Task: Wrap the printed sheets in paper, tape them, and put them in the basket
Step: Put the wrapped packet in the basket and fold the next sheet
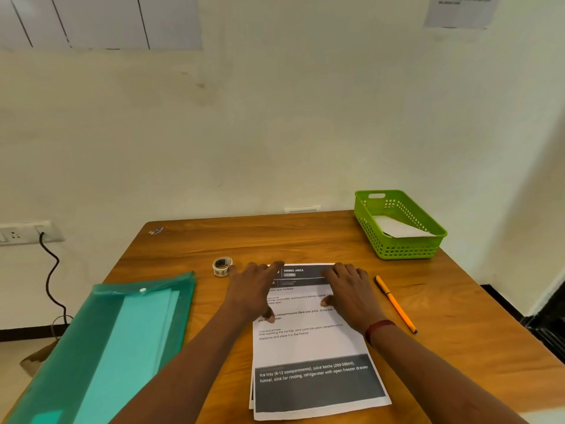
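while both hands lie on the printed sheets [305, 344], the stack sits flat on the wooden table [305, 237], in the middle and close to the near edge. the top sheet has black words on it and dark grey bands at the top and at the bottom. more sheets peek out under it at the bottom left corner.

the left hand [253, 289] is open. its fingers are spread out and it rests flat on the top left part of the stack. it holds nothing. the right hand [348, 286] is open too. it rests flat on the top right part of the stack, with its fingertips at the far edge of the paper and its thumb on the white part. it holds nothing. a red band [379, 328] goes round the right wrist.

a small roll of tape [222, 266] stands on the table just beside the left hand's fingers, on the left. an orange pen [396, 304] lies on the table near the right hand, on the right.

the green basket [406, 250] stands at the far right corner of the table, well apart from the sheets. a white paper [400, 230] lies inside it.

a see-through green folder [107, 347] lies at the left side of the table and hangs over its edge. a black cord [52, 276] runs down from a wall socket [24, 234] on the left.
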